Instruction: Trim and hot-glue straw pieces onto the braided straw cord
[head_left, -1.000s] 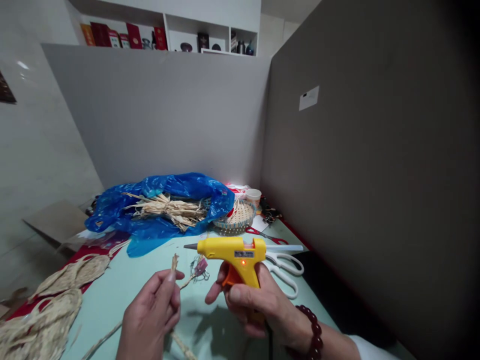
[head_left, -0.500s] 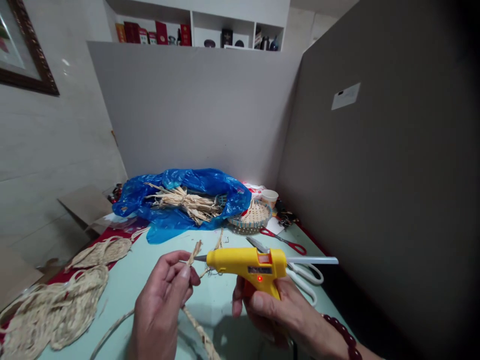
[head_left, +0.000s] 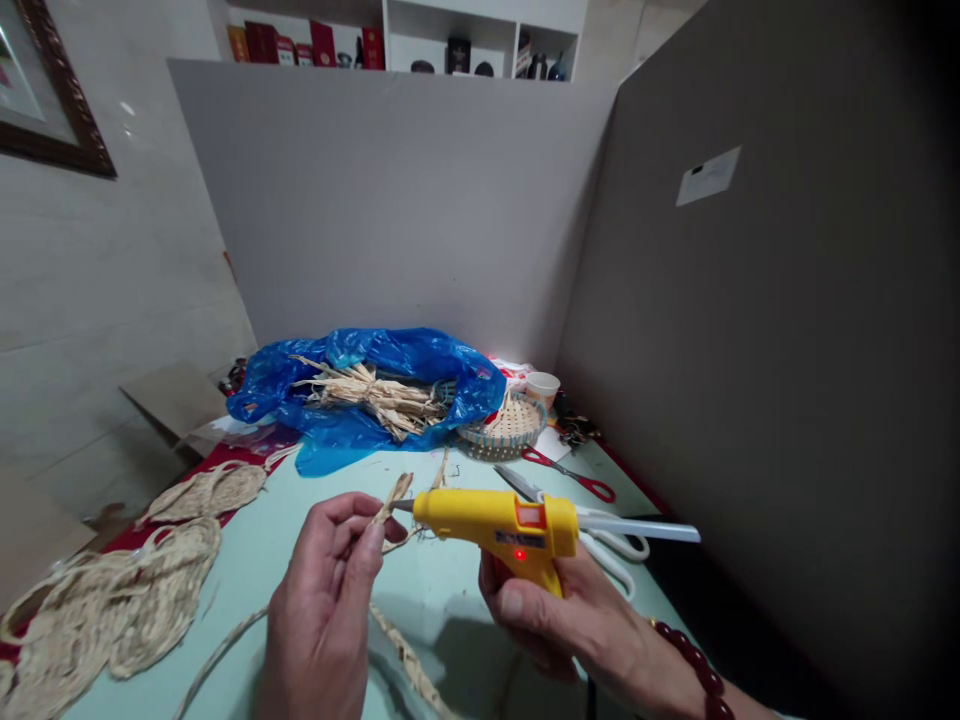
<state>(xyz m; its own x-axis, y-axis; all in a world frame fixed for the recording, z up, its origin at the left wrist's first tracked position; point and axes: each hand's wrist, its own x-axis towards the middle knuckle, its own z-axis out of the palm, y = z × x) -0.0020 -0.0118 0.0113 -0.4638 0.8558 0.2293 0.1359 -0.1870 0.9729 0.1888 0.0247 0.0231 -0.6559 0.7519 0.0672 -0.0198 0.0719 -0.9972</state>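
Note:
My right hand (head_left: 544, 605) is wrapped round the grip of a yellow hot glue gun (head_left: 480, 520), its red light lit and a pale glue stick (head_left: 645, 527) jutting from the back. Pinched between the thumb and fingers of my left hand (head_left: 330, 590) is the end of a braided straw cord (head_left: 396, 492). The gun's dark nozzle meets or nearly meets that end; I cannot tell if they touch. More of the cord (head_left: 411, 665) hangs below my left hand toward the table's front edge.
Coiled straw braids (head_left: 127, 600) lie at the left. Behind, a blue plastic bag (head_left: 322, 455) holds a straw bundle (head_left: 375, 397), beside a woven basket (head_left: 504, 430) and a paper cup (head_left: 542, 386). White-handled scissors (head_left: 615, 560) and red-handled scissors (head_left: 570, 475) lie at the right. Grey panels (head_left: 390, 200) enclose the table.
The glue gun's back end has swung slightly down and right with the glue stick. My right index finger appears drawn in closer to the grip. The camera view has shifted a little.

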